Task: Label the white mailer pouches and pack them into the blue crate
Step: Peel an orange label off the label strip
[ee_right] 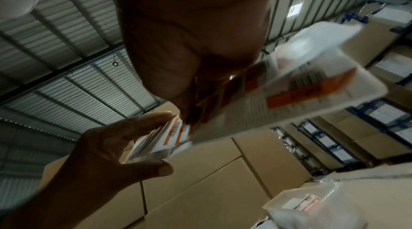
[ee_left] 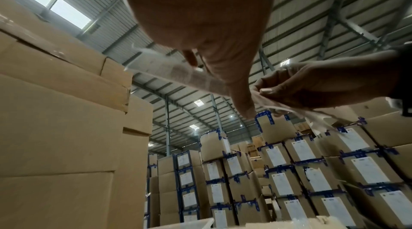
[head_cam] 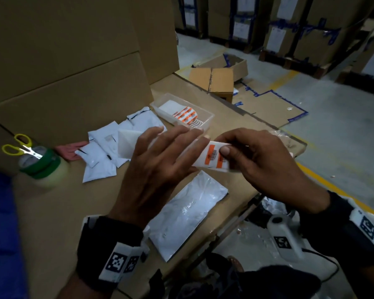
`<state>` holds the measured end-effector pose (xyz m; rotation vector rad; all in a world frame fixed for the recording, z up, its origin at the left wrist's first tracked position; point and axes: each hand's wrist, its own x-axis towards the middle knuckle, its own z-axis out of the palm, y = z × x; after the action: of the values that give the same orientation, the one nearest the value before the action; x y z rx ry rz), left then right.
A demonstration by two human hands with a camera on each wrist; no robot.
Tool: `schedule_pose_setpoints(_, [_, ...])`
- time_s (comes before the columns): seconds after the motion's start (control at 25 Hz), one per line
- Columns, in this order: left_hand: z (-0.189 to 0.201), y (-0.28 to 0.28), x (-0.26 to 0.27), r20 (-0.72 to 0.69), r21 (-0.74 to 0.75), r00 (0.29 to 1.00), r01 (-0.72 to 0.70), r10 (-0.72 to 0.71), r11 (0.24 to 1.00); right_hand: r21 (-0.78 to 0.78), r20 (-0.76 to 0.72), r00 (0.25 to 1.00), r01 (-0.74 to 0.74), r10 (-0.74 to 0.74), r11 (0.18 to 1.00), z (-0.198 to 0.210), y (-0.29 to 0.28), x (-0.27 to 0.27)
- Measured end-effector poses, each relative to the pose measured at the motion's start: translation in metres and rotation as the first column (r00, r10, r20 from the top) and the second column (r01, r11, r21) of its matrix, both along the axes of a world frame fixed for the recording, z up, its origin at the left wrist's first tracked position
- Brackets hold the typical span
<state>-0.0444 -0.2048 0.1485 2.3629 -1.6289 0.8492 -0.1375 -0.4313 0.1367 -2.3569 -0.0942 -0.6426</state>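
From the head view, both hands work above a cardboard table (head_cam: pixel 52 212). The right hand (head_cam: pixel 266 162) pinches a strip of orange-and-white labels (head_cam: pixel 214 157), its thumb pressed on a barcode label and its fingers curled behind the strip. The left hand (head_cam: pixel 158 167) has its fingers straight and spread, lying along the strip's other end; whether its thumb grips the strip cannot be told here.

Below the hands, a large white pouch (head_cam: pixel 181 219) lies flat near the table's front edge. Further back on the table is a loose pile of small white pouches (head_cam: pixel 104 152), and to the right of the pile sits a clear plastic tray (head_cam: pixel 205 114) holding more orange labels. To the left of the pile stand rolls of tape (head_cam: pixel 41 167) with yellow-handled scissors (head_cam: pixel 20 146) resting on top. A blue surface (head_cam: pixel 0 223) shows at the table's left edge; it may be the crate, but too little is visible to say.

The left wrist view adds what the head view hides: seen from beneath, the strip's backing is translucent, and the right hand's fingertips (ee_left: pixel 265 91) pinch its end. It also shows stacked cartons with blue tape (ee_left: pixel 289 171) under a metal roof.

The right wrist view shows the strip curving under the right palm, with the left hand's straight fingers (ee_right: pixel 151 118) touching its far end and the thumb held apart below.
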Motion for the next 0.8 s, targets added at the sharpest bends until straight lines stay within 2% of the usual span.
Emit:
schedule_pose_setpoints(0.2, [-0.011, 0.018, -0.001, 0.175, -0.061, 0.983, 0.062, -0.050, 0.996, 0.193, -0.112, 0.993, -0.026, 0.048, 0.981, -0.003, 0.013, -0.005])
schedule_pose_setpoints(0.32, [-0.005, 0.024, -0.003, 0.237, -0.103, 0.971, 0.049, -0.023, 0.994, 0.233, -0.135, 0.987, -0.049, 0.083, 0.971, -0.002, 0.019, -0.007])
schedule_pose_setpoints(0.52, [0.005, 0.025, -0.005, 0.308, -0.115, 0.951, 0.068, -0.030, 0.991, 0.020, -0.049, 0.993, -0.104, 0.105, 0.994, -0.002, 0.022, -0.009])
schedule_pose_setpoints(0.68, [0.010, 0.025, -0.005, 0.338, -0.089, 0.938, 0.117, -0.081, 0.989, -0.031, -0.018, 0.997, -0.078, 0.078, 0.996, -0.003, 0.022, -0.010])
schedule_pose_setpoints(0.8, [0.012, 0.026, -0.001, 0.354, -0.076, 0.929, 0.144, -0.108, 0.987, -0.010, 0.018, 0.996, -0.086, 0.086, 0.996, -0.004, 0.024, -0.010])
